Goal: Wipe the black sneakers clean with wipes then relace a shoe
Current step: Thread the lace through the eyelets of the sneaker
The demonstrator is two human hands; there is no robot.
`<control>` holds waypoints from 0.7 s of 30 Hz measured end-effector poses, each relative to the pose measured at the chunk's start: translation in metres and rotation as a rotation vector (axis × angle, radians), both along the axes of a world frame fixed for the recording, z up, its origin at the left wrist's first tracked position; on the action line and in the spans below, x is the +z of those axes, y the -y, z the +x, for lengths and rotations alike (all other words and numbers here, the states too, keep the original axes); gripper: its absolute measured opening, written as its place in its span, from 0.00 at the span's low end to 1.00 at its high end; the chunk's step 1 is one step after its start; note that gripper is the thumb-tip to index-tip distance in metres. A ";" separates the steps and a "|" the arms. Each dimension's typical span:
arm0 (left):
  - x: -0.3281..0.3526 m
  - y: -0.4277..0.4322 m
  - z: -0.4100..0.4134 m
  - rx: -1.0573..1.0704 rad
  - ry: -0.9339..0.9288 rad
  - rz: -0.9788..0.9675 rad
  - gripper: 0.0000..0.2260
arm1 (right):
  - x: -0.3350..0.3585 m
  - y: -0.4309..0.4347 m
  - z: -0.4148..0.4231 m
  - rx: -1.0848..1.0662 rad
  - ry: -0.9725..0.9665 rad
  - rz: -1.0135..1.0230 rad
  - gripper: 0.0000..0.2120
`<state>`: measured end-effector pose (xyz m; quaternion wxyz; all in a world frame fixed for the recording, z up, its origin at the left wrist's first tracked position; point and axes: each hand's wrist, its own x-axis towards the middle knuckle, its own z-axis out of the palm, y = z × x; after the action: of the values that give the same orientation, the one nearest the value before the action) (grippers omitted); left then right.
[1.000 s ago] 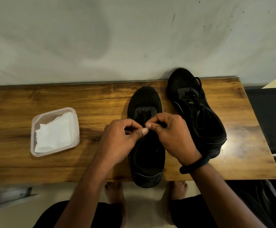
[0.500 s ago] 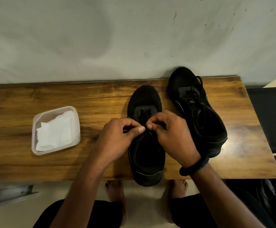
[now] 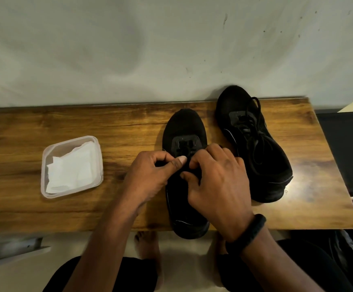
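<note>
Left hand fingers curled tight, thumb tip pressed against index, pinching the black lace over the eyelet area of the centre sneaker. Right hand also curled, knuckles up, fingertips and thumb pinching the same lace just right of the left thumb; the two hands almost touch. Black on black, so the exact lace end in each pinch is hard to make out. Centre sneaker: all black, toe pointing away from the person, heel hanging slightly over the near edge of the wooden table, lace crossed only at the eyelets nearest the toe, mid section hidden under the hands. Second sneaker just right of the centre sneaker, angled, fully laced with loose loops, toe against the wall. Clear plastic tub well left of the centre sneaker, white wipes folded inside. Black wristband on the right wrist, near the centre sneaker's heel.
</note>
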<state>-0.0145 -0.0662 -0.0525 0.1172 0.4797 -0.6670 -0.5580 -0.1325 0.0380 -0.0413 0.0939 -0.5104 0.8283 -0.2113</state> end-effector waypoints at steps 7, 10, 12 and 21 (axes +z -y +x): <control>0.001 -0.001 -0.002 0.014 -0.001 0.018 0.12 | -0.003 0.000 0.000 -0.028 -0.028 0.037 0.10; 0.002 -0.002 -0.001 -0.016 -0.012 0.039 0.10 | -0.002 0.001 0.002 -0.030 -0.016 0.038 0.08; 0.002 -0.003 -0.002 -0.029 -0.007 0.032 0.10 | -0.002 0.001 0.003 -0.033 -0.013 0.039 0.07; -0.001 -0.007 -0.008 -0.027 0.088 -0.080 0.15 | 0.006 0.003 0.005 -0.049 -0.046 0.038 0.12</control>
<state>-0.0222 -0.0589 -0.0531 0.0995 0.4897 -0.6995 -0.5109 -0.1272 0.0353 -0.0356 0.0794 -0.4929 0.8462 -0.1861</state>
